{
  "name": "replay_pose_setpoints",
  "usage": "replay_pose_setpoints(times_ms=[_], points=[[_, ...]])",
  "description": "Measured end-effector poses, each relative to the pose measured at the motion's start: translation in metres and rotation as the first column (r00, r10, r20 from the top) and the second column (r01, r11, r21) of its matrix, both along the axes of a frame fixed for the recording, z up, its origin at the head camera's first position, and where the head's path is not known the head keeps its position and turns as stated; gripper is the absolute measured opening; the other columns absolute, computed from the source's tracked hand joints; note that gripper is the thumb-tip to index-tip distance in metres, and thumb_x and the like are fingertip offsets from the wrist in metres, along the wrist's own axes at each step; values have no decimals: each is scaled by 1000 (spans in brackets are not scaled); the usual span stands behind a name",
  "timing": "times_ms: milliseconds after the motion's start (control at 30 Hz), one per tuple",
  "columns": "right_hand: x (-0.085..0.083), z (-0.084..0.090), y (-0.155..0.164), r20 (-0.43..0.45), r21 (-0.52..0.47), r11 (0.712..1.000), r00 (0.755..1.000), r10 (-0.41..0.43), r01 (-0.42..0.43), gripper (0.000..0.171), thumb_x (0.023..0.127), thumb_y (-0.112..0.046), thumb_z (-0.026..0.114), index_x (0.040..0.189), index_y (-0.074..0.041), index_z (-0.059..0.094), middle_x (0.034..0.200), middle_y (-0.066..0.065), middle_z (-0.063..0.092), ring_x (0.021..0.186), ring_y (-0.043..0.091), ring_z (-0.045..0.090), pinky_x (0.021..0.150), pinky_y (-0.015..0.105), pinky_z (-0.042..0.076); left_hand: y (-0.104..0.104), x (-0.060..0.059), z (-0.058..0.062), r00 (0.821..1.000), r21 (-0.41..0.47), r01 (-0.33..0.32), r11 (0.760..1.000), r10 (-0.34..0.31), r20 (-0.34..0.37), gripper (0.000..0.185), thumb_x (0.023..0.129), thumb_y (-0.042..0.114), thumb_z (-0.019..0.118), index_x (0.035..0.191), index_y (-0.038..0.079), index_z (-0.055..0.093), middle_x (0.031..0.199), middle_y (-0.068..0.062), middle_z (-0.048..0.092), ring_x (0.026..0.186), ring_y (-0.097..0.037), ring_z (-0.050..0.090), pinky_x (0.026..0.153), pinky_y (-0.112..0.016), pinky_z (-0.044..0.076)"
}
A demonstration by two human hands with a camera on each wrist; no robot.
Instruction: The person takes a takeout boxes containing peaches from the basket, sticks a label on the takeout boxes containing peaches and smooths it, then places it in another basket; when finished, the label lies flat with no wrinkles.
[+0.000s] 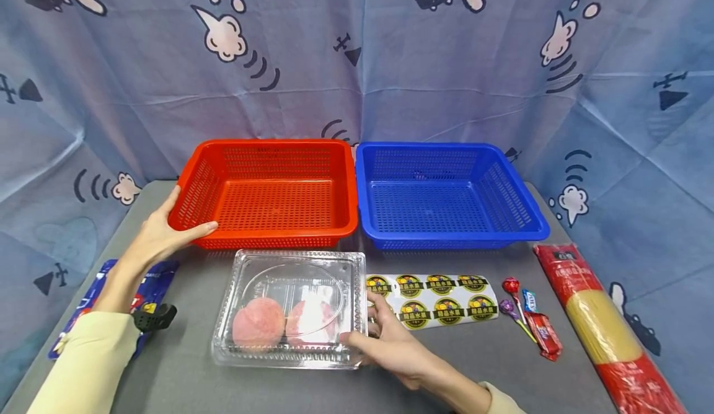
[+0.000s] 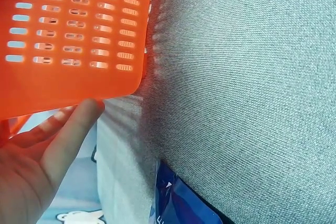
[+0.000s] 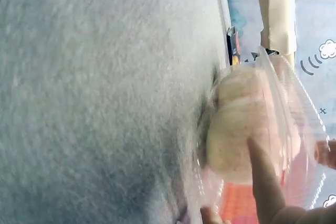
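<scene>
We see a clear plastic clamshell box [image 1: 290, 308] lying flat on the grey tabletop [image 1: 184, 377], near the front edge and just in front of the red basket [image 1: 268, 194]. Its lid is down, and two pink round fruits [image 1: 258, 322] sit side by side in its near half. Our right hand [image 1: 393, 343] rests against the box's right side, thumb at the front corner and fingers along the edge; the grip is loosely curled round that side wall. In the right wrist view a finger [image 3: 265, 182] presses on the clear plastic over one fruit.

Our left hand [image 1: 158, 234] holds the red basket by its front left corner, thumb along the front wall and fingers up the outer side. The left wrist view shows the thumb [image 2: 73, 129] under the orange-red perforated rim [image 2: 68, 85].

A blue basket [image 1: 446, 194] stands touching the red one on its right. To the right of the box lies a sheet of round fruit stickers [image 1: 440, 299], then lollipops [image 1: 510, 290] and small red sweets [image 1: 543, 333], and farthest right a long pack of spaghetti [image 1: 602, 324]. A blue packet [image 1: 95, 296] lies under our left forearm.
</scene>
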State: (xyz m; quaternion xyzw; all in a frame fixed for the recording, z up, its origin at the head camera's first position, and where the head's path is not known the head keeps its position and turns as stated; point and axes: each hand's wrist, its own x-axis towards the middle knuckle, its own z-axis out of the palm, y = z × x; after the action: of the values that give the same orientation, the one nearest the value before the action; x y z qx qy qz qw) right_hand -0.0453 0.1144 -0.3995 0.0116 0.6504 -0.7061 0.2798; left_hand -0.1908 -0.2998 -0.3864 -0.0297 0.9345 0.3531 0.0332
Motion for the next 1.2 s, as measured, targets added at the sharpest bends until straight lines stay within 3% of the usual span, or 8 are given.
replay_pose_setpoints(times_ms=[133, 667, 900, 1200], points=[[-1, -1, 1, -14, -3, 1000, 1000, 20, -20, 84, 91, -7, 72, 156, -3, 19, 144, 28, 41, 103, 19, 63, 85, 40, 63, 0, 0, -1, 1000, 1, -1, 1000, 1, 1, 119, 86, 63, 71, 164, 24, -9, 160, -38, 28, 142, -55, 37, 110, -74, 34], [-14, -3, 5, -54, -26, 992, 991, 119, -121, 87, 94, -15, 72, 160, -2, 17, 144, 30, 47, 107, 22, 68, 89, 45, 62, 0, -1, -2, 1000, -5, -7, 1000, 7, 1, 118, 85, 65, 71, 165, 25, -7, 161, -36, 29, 142, -56, 36, 109, -75, 33], [-14, -2, 12, -75, 74, 983, 982, 172, -166, 98, 96, -24, 73, 162, 2, 5, 154, 35, 34, 110, 25, 68, 89, 43, 63, 0, 1, 1, 1000, -12, -13, 1000, 13, 1, 117, 86, 66, 70, 165, 26, -6, 159, -36, 32, 140, -56, 38, 107, -75, 35], [-15, 0, 19, -115, 185, 965, 971, 209, -186, 96, 96, -31, 72, 161, 6, 12, 152, 38, 33, 99, 25, 72, 86, 41, 63, -1, 1, 1, 999, -48, 17, 999, -19, -35, 114, 87, 65, 69, 166, 23, -4, 158, -35, 35, 139, -55, 41, 106, -74, 38]])
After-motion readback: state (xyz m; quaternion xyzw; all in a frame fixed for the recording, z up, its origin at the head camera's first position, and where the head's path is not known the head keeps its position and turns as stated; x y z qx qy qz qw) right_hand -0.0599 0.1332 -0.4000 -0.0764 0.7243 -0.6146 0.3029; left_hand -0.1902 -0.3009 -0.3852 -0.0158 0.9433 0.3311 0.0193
